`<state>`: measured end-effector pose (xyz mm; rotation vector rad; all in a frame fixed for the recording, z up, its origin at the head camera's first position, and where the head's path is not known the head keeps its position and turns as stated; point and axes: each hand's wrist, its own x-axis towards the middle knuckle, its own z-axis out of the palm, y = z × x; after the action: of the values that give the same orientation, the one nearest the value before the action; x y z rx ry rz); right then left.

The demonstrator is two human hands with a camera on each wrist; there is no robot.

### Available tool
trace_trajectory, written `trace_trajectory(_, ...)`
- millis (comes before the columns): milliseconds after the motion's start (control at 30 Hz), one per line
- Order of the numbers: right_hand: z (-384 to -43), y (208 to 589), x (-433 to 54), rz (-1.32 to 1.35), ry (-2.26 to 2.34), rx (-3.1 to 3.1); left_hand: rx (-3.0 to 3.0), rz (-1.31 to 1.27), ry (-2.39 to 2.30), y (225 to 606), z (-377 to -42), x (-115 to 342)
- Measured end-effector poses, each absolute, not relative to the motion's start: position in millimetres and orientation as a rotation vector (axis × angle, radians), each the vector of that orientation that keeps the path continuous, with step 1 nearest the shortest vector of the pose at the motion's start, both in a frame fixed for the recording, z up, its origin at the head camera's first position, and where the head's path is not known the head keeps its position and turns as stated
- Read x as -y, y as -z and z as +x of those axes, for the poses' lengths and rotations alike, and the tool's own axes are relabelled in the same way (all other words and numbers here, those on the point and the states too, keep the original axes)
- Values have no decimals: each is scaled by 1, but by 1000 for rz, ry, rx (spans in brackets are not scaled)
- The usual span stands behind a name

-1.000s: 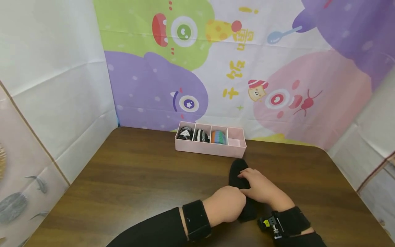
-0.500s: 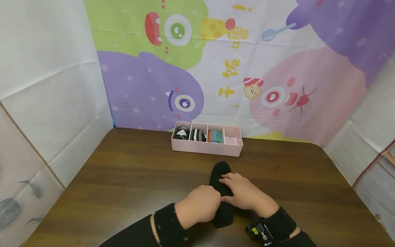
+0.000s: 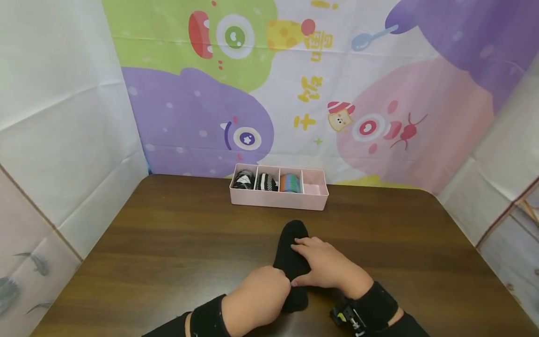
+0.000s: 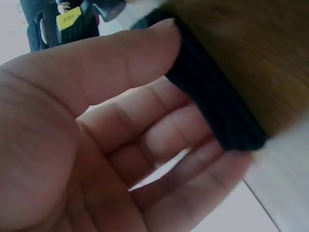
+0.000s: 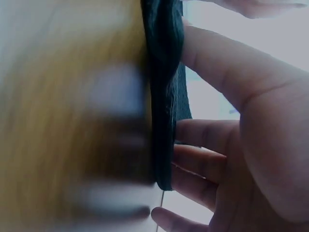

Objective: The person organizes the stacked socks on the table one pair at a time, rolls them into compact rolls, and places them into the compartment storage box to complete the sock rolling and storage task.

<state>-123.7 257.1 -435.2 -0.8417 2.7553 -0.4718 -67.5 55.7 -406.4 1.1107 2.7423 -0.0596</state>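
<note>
A black sock [image 3: 289, 250] lies lengthwise on the wooden table, its rounded end toward the pink box. My left hand [image 3: 261, 296] pinches its left edge near the lower part; in the left wrist view the thumb laps over the dark fabric [image 4: 205, 89], with the other fingers against it. From the right, my right hand [image 3: 330, 266] rests on the sock with fairly straight fingers. The right wrist view has its thumb and fingertips touching the side of the black cloth [image 5: 164, 106]. The left hand covers part of the sock in the head view.
Behind the sock stands a pink divided box [image 3: 275, 200]. Three of its compartments hold rolled socks: a black-and-white patterned one [image 3: 244, 179], a striped one [image 3: 266, 182] and a multicoloured one [image 3: 290, 183]. A cartoon-printed cloth [image 3: 294, 84] hangs at the table's back edge.
Both hands and the sock have shifted to the left and tilted slightly on the table. The head view has also moved a little. The hands keep their contact with the sock.
</note>
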Motion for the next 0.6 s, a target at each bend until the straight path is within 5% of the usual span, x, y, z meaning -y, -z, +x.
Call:
trace_trajectory(367, -122, 430, -233, -842, 512, -2666, -2648, 913, 251, 407, -58, -58)
trace_trajectory(600, -113, 427, -227, -806, 433, -2697, -2656, 1024, 310, 408, -53, -60)
